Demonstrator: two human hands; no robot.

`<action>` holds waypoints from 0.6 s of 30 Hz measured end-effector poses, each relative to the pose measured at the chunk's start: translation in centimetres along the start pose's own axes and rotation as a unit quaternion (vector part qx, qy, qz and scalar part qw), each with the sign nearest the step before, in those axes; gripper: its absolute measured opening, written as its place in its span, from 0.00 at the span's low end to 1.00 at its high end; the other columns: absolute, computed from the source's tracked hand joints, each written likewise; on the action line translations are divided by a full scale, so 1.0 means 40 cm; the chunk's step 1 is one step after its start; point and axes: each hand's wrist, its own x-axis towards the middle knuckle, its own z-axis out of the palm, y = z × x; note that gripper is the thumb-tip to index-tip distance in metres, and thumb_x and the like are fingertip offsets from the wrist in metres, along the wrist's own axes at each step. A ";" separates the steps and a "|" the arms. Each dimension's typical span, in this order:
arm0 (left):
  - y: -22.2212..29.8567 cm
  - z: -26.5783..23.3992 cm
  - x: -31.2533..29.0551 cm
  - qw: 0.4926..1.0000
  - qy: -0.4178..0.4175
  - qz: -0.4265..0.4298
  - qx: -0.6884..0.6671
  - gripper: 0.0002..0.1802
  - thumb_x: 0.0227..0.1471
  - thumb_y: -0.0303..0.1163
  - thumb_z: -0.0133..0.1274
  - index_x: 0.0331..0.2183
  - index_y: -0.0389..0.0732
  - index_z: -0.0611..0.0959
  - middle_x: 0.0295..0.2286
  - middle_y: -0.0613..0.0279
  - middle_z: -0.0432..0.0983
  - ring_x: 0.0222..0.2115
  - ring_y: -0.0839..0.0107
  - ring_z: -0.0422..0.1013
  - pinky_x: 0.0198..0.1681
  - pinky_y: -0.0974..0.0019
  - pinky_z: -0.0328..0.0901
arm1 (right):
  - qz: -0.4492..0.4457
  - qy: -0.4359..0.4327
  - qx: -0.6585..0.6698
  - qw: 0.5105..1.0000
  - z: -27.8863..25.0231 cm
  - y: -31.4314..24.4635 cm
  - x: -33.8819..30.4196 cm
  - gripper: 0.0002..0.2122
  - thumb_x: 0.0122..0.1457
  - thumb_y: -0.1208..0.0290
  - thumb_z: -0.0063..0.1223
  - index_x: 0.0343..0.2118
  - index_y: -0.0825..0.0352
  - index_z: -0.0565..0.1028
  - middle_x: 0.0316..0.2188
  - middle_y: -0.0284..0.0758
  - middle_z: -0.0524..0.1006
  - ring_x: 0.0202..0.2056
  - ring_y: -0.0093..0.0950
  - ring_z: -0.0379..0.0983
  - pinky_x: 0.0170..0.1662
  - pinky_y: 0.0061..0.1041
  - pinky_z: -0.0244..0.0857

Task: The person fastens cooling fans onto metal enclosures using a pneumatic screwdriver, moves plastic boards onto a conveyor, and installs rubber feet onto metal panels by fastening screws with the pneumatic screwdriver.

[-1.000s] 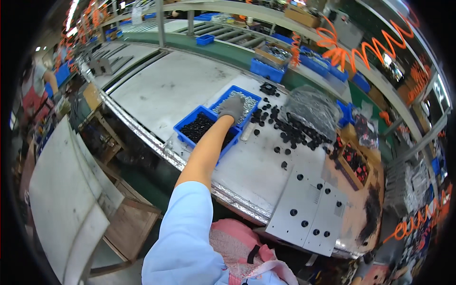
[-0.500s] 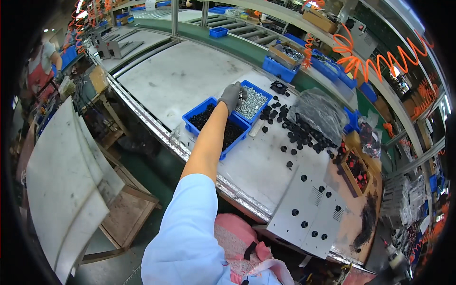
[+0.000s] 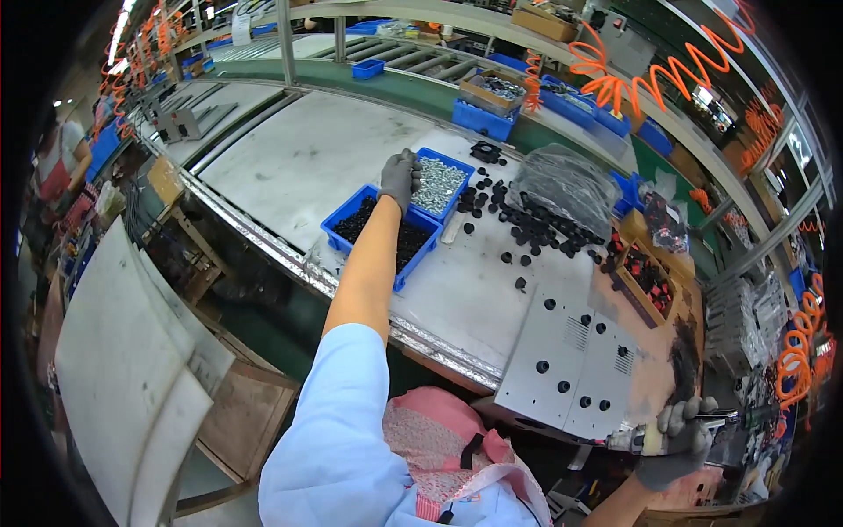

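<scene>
My left hand [image 3: 399, 178], in a grey glove, is closed beside a blue bin of silver screws [image 3: 437, 184], at its left edge. Whatever its fingers may hold is hidden. Under that wrist stands a second blue bin [image 3: 418, 252], filled with small black parts. At the lower right my right hand [image 3: 674, 450], also gloved in grey, wraps round a power screwdriver [image 3: 648, 439] that lies roughly level and points left. Just above the tool is a grey metal panel box [image 3: 562, 364] with several black round knobs on it.
Loose black knobs [image 3: 527, 230] spill from a clear plastic bag [image 3: 566, 189] on the white worktop. A cardboard box of red and black parts [image 3: 645, 283] stands to the right. Orange coiled hoses [image 3: 797, 351] hang at the right. Pale sheets [image 3: 123, 369] lean at the left.
My right hand has come into view, holding the screwdriver that hung at the lower right. My left hand has drawn back slightly from over the screws to the bin's left edge.
</scene>
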 end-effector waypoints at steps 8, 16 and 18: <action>-0.008 0.007 0.025 0.996 -0.006 -0.076 -0.035 0.12 0.58 0.36 0.37 0.31 0.37 0.71 0.24 0.63 0.68 0.17 0.81 0.60 0.15 0.81 0.56 | -0.080 0.042 -0.139 0.986 0.021 -0.003 -0.044 0.18 0.44 0.72 0.47 0.41 0.69 0.65 0.28 0.38 0.67 0.22 0.26 0.64 0.26 0.23 0.61; -0.013 0.014 0.018 0.963 -0.005 -0.081 -0.255 0.08 0.56 0.32 0.42 0.31 0.38 0.73 0.27 0.62 0.71 0.23 0.77 0.65 0.23 0.82 0.66 | -0.057 -0.001 -0.114 0.992 0.030 -0.001 -0.068 0.18 0.48 0.74 0.45 0.44 0.69 0.64 0.30 0.38 0.68 0.24 0.26 0.64 0.30 0.24 0.61; 0.006 0.056 -0.019 0.953 0.012 -0.053 -0.297 0.08 0.56 0.32 0.43 0.31 0.38 0.73 0.27 0.62 0.71 0.24 0.77 0.66 0.24 0.82 0.67 | -0.063 0.009 -0.116 0.991 0.032 0.002 -0.070 0.18 0.47 0.74 0.45 0.44 0.68 0.64 0.29 0.38 0.68 0.24 0.26 0.64 0.30 0.24 0.61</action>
